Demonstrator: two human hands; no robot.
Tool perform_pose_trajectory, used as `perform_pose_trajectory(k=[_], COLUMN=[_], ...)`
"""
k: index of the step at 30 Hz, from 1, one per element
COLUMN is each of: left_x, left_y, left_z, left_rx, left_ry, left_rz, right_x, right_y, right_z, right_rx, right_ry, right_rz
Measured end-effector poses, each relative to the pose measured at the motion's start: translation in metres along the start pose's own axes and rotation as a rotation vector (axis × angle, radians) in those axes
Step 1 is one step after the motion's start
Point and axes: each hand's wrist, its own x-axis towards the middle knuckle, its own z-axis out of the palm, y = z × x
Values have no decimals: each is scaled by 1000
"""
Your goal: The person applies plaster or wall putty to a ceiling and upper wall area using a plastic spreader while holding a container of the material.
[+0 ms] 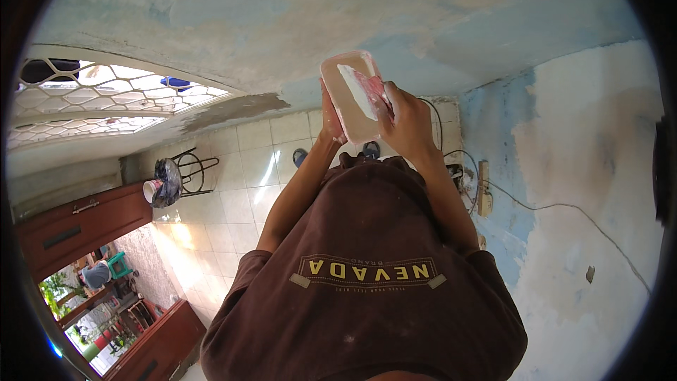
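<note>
In front of my chest, close to the wall, I hold a shallow rectangular tub [361,129] with a beige inside and a pale pink, paste-smeared rim. My left hand [331,118] is closed on its left side, with the fingers mostly hidden beneath. A flat scraper [361,89], white along one edge and pink-streaked, lies slanted across the tub's opening. My right hand [405,118] grips the scraper at its right side. White paste seems to coat the scraper's blade. I cannot tell whether the blade touches the tub's inside.
A patchy blue-grey wall [296,14] stands ahead, and a window grille [120,88] is at the left. On the tiled floor [240,204] stands a stool [194,171] with a black bag [167,183]. A cable [543,207] crosses the right wall. Red-brown doors [88,222] are at lower left.
</note>
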Motion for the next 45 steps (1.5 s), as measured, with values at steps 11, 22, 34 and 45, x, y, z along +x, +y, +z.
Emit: perform_pose_trajectory(k=[11,22,34,45], left_x=[9,-27,-66,-55], left_y=[9,36,63,56], left_z=[11,-73,-78,-79], left_rx=[-141,3,18,241], left_ry=[-116,155,214,229], left_rz=[-87,130,331,409], right_x=[-25,-32,131,38], right_y=[52,117,142,225], right_z=[9,47,11,123], right_rx=[482,1504,1804,1515], right_ry=[122,272,424,347], right_rz=[461,1047,914,1185])
